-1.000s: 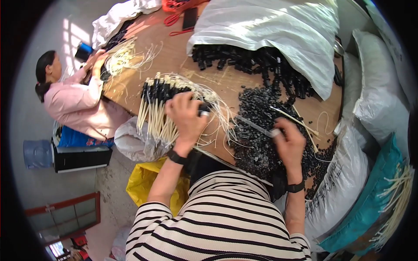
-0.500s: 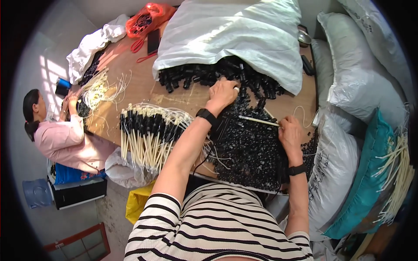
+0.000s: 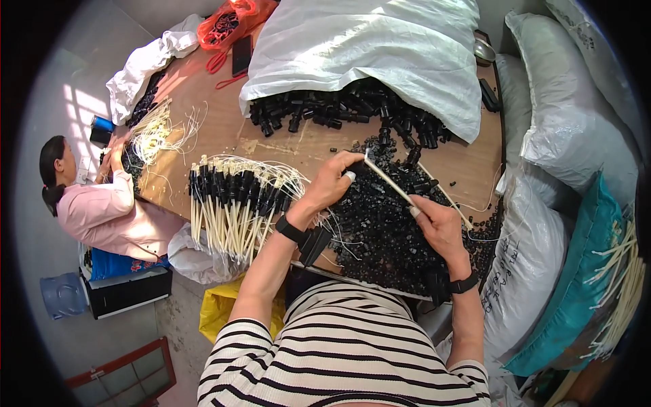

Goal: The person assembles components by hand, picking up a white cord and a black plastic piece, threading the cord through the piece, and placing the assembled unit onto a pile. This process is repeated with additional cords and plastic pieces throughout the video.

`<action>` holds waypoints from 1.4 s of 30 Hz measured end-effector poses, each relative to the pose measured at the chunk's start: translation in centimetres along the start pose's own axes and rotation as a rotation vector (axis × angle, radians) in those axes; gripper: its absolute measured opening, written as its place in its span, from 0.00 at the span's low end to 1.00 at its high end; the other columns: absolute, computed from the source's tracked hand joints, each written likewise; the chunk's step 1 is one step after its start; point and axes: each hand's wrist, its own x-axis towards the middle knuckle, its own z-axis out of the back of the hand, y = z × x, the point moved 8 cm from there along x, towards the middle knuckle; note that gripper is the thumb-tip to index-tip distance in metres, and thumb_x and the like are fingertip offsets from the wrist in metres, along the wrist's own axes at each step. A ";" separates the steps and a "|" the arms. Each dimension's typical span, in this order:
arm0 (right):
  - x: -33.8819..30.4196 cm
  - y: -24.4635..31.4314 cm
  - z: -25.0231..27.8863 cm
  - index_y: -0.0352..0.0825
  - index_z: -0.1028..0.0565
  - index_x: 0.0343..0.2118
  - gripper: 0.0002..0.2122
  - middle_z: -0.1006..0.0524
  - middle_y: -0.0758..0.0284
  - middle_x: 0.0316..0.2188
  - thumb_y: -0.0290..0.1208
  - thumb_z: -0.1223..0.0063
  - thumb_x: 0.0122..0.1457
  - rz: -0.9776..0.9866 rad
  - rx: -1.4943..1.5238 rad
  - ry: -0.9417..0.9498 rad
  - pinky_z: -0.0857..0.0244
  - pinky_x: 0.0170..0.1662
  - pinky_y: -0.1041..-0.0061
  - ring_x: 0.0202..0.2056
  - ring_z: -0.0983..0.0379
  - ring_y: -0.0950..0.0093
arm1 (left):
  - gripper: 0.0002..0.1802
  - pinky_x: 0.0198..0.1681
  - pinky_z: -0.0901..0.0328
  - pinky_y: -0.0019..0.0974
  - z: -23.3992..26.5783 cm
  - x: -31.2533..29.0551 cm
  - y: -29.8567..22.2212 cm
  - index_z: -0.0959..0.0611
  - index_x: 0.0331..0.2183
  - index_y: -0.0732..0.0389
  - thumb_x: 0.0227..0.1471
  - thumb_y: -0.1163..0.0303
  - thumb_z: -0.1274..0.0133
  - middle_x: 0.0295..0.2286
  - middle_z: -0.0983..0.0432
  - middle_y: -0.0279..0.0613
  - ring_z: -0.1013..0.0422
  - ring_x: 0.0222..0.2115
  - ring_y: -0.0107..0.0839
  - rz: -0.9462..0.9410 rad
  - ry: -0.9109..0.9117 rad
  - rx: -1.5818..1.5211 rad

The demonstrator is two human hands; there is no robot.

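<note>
My left hand (image 3: 331, 180) is closed in a pinch at the upper end of a thin cream-coloured tube (image 3: 388, 178) with a whitish tip. Anything small between those fingertips is hidden. My right hand (image 3: 439, 227) grips the tube's lower end between thumb and fingers, so it slants between both hands. Below it spreads a heap of small black plastic pieces (image 3: 366, 234). A second cream tube (image 3: 444, 193) lies on the heap beyond my right hand. Left of my left hand lies a row of cream tubes with black sleeves (image 3: 237, 193) and white cords.
At the back a white sack (image 3: 366, 51) spills black cylindrical parts (image 3: 346, 105). Full sacks (image 3: 569, 95) line the right side, with a teal one (image 3: 563, 292). A co-worker in pink (image 3: 102, 203) handles cords (image 3: 159, 132) at the left. A phone (image 3: 241, 55) lies behind.
My left hand has drawn back from the black parts at the sack's mouth to the tube's end. My right hand has moved slightly left and down, tilting the tube more steeply.
</note>
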 end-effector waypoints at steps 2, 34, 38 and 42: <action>-0.3 0.3 -0.4 0.39 0.22 0.41 0.11 0.24 0.63 0.21 0.29 0.44 0.54 0.011 -0.002 0.013 0.36 0.25 0.70 0.22 0.27 0.64 | 0.26 0.48 0.39 0.32 -0.5 -0.8 -0.7 0.24 0.47 0.61 0.42 0.85 0.55 0.38 0.29 0.43 0.32 0.42 0.36 -0.047 0.062 0.059; -0.8 2.0 -2.1 0.38 0.23 0.38 0.13 0.22 0.61 0.37 0.24 0.41 0.47 0.051 0.173 -0.143 0.33 0.31 0.74 0.29 0.24 0.70 | 0.20 0.24 0.34 0.36 -2.1 -7.5 -5.5 0.20 0.41 0.51 0.42 0.72 0.38 0.26 0.23 0.37 0.27 0.24 0.36 -0.338 -0.027 0.380; -2.3 0.3 1.8 0.33 0.26 0.26 0.08 0.22 0.64 0.33 0.29 0.53 0.59 0.067 1.332 -0.234 0.48 0.22 0.89 0.18 0.43 0.86 | 0.11 0.25 0.34 0.42 1.6 -8.1 1.4 0.20 0.37 0.55 0.49 0.66 0.43 0.25 0.22 0.47 0.26 0.23 0.44 0.247 -0.052 0.446; -1.4 7.1 -3.2 0.37 0.29 0.28 0.08 0.28 0.66 0.20 0.29 0.39 0.52 0.232 0.048 -0.044 0.37 0.20 0.77 0.18 0.29 0.75 | 0.10 0.25 0.37 0.25 -2.8 -7.3 0.9 0.19 0.39 0.62 0.53 0.73 0.47 0.24 0.24 0.33 0.33 0.21 0.18 0.410 -0.032 -0.391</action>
